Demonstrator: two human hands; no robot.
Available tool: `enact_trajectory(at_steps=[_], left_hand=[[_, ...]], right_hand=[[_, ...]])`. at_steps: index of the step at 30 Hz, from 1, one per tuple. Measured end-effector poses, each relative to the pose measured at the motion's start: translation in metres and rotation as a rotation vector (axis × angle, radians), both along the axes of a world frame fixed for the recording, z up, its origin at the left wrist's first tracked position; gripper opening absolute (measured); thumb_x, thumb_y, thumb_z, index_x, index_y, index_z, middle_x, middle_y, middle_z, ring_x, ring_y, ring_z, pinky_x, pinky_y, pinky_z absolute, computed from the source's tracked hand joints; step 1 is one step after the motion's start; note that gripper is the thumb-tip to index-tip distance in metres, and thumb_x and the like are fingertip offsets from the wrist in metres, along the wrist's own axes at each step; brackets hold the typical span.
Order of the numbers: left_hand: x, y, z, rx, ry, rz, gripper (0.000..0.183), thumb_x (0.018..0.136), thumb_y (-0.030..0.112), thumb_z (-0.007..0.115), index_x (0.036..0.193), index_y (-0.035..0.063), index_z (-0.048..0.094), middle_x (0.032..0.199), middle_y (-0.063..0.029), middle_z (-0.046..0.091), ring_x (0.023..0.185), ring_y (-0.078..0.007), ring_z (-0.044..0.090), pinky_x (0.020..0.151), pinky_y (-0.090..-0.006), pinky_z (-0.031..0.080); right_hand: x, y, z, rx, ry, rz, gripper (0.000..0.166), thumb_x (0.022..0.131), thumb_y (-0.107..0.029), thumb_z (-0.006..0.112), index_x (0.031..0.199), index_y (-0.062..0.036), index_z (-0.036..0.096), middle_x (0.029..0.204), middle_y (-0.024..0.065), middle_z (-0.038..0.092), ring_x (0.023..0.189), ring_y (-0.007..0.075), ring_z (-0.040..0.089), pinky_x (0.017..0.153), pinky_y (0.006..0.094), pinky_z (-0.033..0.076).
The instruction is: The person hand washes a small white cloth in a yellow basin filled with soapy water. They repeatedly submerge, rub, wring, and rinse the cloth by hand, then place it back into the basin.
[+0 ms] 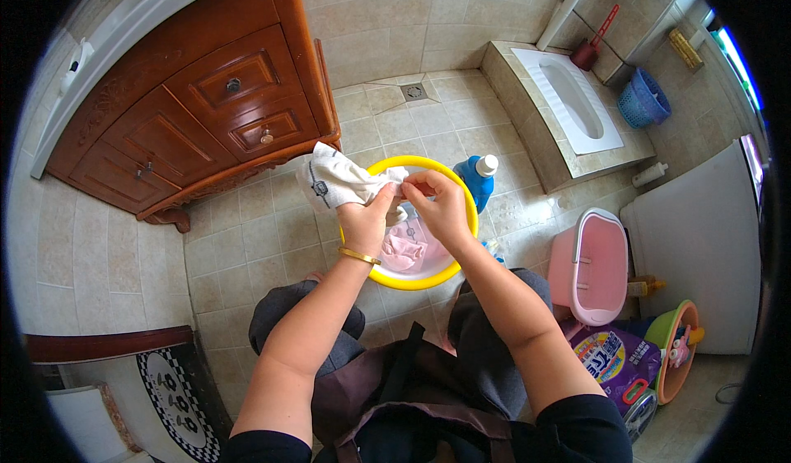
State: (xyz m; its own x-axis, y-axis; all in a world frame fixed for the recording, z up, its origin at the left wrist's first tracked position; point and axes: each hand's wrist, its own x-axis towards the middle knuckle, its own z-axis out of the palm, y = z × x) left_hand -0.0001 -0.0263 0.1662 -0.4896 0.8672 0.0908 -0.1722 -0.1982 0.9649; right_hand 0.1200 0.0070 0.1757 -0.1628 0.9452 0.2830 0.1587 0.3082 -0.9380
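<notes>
My left hand (364,219) grips a white cloth (340,182) with a dark printed motif; its loose end hangs over the left rim of a round basin (473,216) with a yellow rim. At the cloth's right end, the fingertips of my right hand (439,203) pinch a small part of it. Both hands are above the basin. Inside lies a wet pink cloth (405,250), with a greyish patterned strip beside it. A blue bottle with a white cap (479,182) stands against the basin's right side.
A wooden vanity cabinet (228,111) is at the upper left. A squat toilet (568,101) on a raised tiled step is at the upper right, with a blue basket (642,98). A pink bucket (596,265), a purple detergent bag (618,364) and a green-and-orange tub (689,364) are at right.
</notes>
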Motion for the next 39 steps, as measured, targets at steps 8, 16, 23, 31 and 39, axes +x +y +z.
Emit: enact_trajectory(at_steps=[8, 16, 23, 31, 39], left_hand=[[0.005, -0.007, 0.016, -0.066, 0.031, -0.034, 0.045, 0.074, 0.002, 0.068, 0.113, -0.0045, 0.046, 0.103, -0.0056, 0.055, 0.089, -0.012, 0.054, 0.08, -0.0247, 0.045], [0.005, -0.007, 0.016, -0.055, 0.13, -0.017, 0.052, 0.074, 0.002, 0.069, 0.118, -0.0044, 0.042, 0.108, -0.0073, 0.052, 0.092, -0.012, 0.053, 0.08, -0.0243, 0.045], [0.0, -0.002, 0.004, 0.063, -0.178, -0.059, 0.038, 0.075, 0.001, 0.067, 0.107, -0.0027, 0.048, 0.099, -0.0076, 0.056, 0.086, -0.0113, 0.057, 0.075, -0.026, 0.048], [-0.019, 0.002, 0.013, -0.009, -0.785, -0.181, 0.023, 0.078, 0.001, 0.064, 0.099, 0.0032, 0.054, 0.095, -0.0055, 0.059, 0.086, -0.0152, 0.059, 0.077, -0.0281, 0.049], [-0.034, 0.009, 0.008, -0.019, -0.998, -0.254, 0.014, 0.085, 0.01, 0.058, 0.098, 0.0043, 0.056, 0.097, -0.0065, 0.061, 0.091, -0.0167, 0.059, 0.082, -0.0297, 0.048]], right_hand=[[0.0, 0.001, -0.003, 0.115, -0.083, -0.006, 0.01, 0.072, -0.003, 0.063, 0.079, 0.0031, 0.06, 0.074, 0.0146, 0.062, 0.065, 0.0215, 0.063, 0.062, 0.028, 0.05], [0.0, 0.0, 0.001, 0.171, -0.17, -0.025, 0.01, 0.069, -0.002, 0.063, 0.077, 0.0021, 0.058, 0.073, 0.0149, 0.061, 0.064, 0.0216, 0.062, 0.06, 0.029, 0.05], [0.014, 0.021, -0.009, -0.499, 0.22, 0.004, 0.006, 0.077, -0.006, 0.047, 0.075, -0.0031, 0.051, 0.068, 0.0073, 0.056, 0.057, 0.0168, 0.058, 0.053, 0.0244, 0.042], [0.024, 0.019, 0.006, -0.715, 0.549, 0.105, 0.015, 0.076, -0.017, 0.038, 0.064, -0.0096, 0.039, 0.061, 0.006, 0.045, 0.05, 0.0157, 0.04, 0.049, 0.0282, 0.035], [0.019, 0.021, -0.017, -0.925, 0.607, -0.043, 0.01, 0.084, -0.015, 0.051, 0.078, -0.007, 0.052, 0.072, 0.0047, 0.052, 0.063, 0.0136, 0.049, 0.061, 0.0266, 0.041]])
